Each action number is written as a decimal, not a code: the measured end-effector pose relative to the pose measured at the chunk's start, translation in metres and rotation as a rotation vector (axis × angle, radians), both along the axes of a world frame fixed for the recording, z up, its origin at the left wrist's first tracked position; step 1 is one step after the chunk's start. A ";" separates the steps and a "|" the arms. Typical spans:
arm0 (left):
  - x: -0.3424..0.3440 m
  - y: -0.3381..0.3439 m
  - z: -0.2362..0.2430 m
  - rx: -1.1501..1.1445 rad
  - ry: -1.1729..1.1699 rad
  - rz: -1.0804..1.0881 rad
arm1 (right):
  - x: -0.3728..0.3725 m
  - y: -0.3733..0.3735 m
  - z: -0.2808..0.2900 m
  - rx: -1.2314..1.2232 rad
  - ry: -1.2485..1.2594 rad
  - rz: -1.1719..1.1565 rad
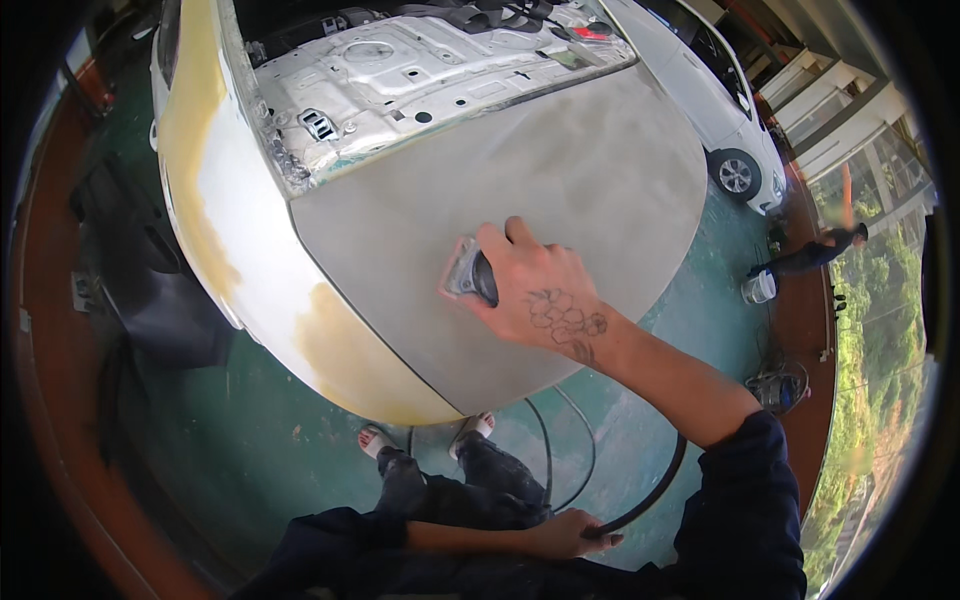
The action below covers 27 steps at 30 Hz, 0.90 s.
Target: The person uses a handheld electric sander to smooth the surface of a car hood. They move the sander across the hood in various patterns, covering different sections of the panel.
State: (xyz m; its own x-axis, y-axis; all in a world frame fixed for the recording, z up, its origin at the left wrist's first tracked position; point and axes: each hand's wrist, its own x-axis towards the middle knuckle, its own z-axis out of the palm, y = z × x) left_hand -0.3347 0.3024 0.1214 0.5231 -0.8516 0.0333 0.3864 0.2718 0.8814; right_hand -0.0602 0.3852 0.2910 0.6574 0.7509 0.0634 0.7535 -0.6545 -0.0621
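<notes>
My right hand [540, 290] is wrapped over a small sander [468, 275] with a dark body and a pale, dusty edge. The sander rests on a matte grey car panel [590, 180], around the panel's middle. Close to my body, my left hand [570, 535] is closed round a thick black hose [655, 492]. From there the hose curves up and passes out of sight behind my right forearm. White bodywork [240, 200] with yellowish filler patches borders the grey panel on the left.
Bare metal [390, 80] with holes lies beyond the panel. Thin hoses [590, 440] loop over the green floor by my feet. A dark body part [150, 270] stands at left. At right are a white car [700, 80], a bucket [758, 287] and another person [815, 252].
</notes>
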 end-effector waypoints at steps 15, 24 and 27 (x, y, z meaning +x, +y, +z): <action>0.099 -0.091 0.019 0.142 -0.072 0.599 | 0.032 -0.059 0.009 -0.207 0.065 0.612; 0.114 -0.106 -0.012 0.428 0.061 0.885 | 0.075 0.010 0.010 -0.066 -0.081 0.617; 0.115 -0.091 0.014 0.356 0.031 0.754 | 0.050 -0.009 0.005 -0.130 -0.001 0.650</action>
